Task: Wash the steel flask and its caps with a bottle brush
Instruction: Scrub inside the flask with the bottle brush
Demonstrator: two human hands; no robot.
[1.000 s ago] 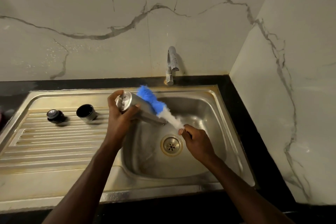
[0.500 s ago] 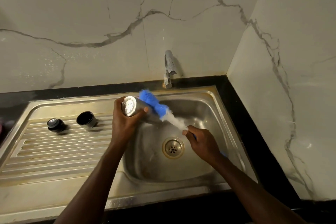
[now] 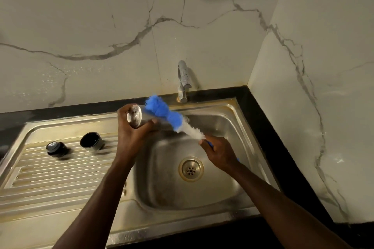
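My left hand [image 3: 132, 132] grips the steel flask [image 3: 136, 117] near its base and holds it sideways over the sink basin [image 3: 226, 194]; its far end is hidden behind the brush. My right hand [image 3: 219, 152] holds the handle of the bottle brush [image 3: 165, 112]. The brush's blue and white bristles lie across the flask's outer side. Two caps stand on the draining board [image 3: 60, 176]: a small dark stopper cap [image 3: 54, 147] at the left and a black-lined steel cup cap [image 3: 91, 141] beside it.
A chrome tap [image 3: 183, 81] stands behind the basin, with no water seen running. The drain [image 3: 190, 169] sits at the basin's middle. Marble walls close in behind and at the right, and a black counter [image 3: 269, 131] borders the sink.
The brush has slid up along the flask, toward the back wall. Both hands sit a little lower in the view as the camera tilted up.
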